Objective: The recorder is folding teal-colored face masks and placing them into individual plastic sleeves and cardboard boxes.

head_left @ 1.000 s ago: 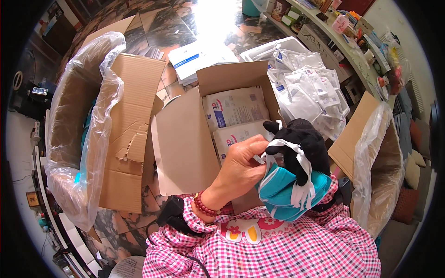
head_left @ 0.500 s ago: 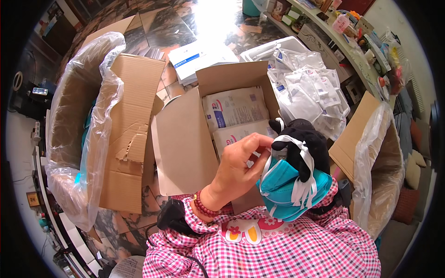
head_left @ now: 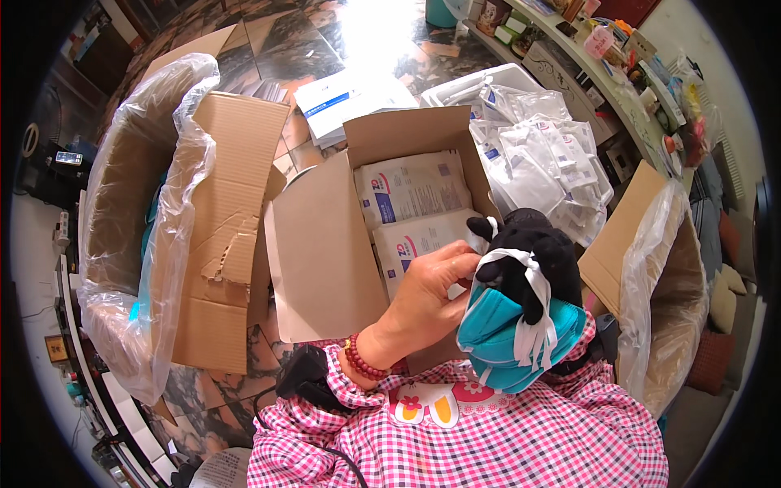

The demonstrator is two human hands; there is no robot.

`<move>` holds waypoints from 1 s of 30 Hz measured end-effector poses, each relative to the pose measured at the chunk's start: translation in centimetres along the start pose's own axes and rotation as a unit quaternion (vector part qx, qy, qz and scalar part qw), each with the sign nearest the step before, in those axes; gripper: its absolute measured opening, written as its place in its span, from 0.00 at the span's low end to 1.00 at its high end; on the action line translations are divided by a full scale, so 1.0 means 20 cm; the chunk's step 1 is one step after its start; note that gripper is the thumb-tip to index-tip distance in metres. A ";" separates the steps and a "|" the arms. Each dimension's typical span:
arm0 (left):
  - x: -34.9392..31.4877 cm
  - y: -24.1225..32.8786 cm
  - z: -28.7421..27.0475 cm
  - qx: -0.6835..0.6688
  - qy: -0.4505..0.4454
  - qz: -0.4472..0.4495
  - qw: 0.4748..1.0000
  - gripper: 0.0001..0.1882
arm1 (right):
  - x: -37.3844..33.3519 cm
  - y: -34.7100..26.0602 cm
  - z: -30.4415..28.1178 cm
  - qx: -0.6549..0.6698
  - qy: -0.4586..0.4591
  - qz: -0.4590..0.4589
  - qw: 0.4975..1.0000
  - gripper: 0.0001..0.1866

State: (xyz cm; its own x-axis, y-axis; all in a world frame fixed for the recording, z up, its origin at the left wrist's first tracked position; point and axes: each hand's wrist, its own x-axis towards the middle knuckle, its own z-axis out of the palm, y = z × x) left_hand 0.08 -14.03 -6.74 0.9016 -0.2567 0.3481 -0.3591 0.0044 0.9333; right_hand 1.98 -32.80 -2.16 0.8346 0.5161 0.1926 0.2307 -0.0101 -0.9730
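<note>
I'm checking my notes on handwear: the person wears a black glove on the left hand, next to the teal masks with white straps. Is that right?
Not quite: the head view shows the black glove on the right hand, while the left hand is bare. The glove is next to the teal masks with white straps.

teal bin (head_left: 440,13): top | cushions (head_left: 720,302): right edge | framed picture (head_left: 57,350): left

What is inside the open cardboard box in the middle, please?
Two white packages are visible; the left hand covers part of the nearer one. Anything beneath them is hidden.
</note>
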 end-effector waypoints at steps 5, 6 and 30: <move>0.00 -0.01 0.00 -0.071 -0.040 -0.054 0.995 0.15 | 0.00 0.00 0.00 -0.031 0.015 -0.005 0.999 0.15; 0.00 0.00 0.00 -0.071 -0.039 -0.054 0.995 0.15 | 0.00 0.00 0.01 -0.041 0.018 -0.007 0.999 0.16; -0.30 0.17 -0.23 0.010 0.022 -0.149 0.989 0.10 | -0.02 0.10 -0.09 -0.091 -0.160 0.010 0.983 0.21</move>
State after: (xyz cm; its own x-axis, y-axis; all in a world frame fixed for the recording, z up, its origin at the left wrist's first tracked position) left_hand -5.50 -7.94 -5.19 0.9774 -0.2017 0.0626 -0.0810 -0.0845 0.9931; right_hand 3.05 -34.46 -4.00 0.6472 0.7564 0.0949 0.3256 -0.1617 -0.9316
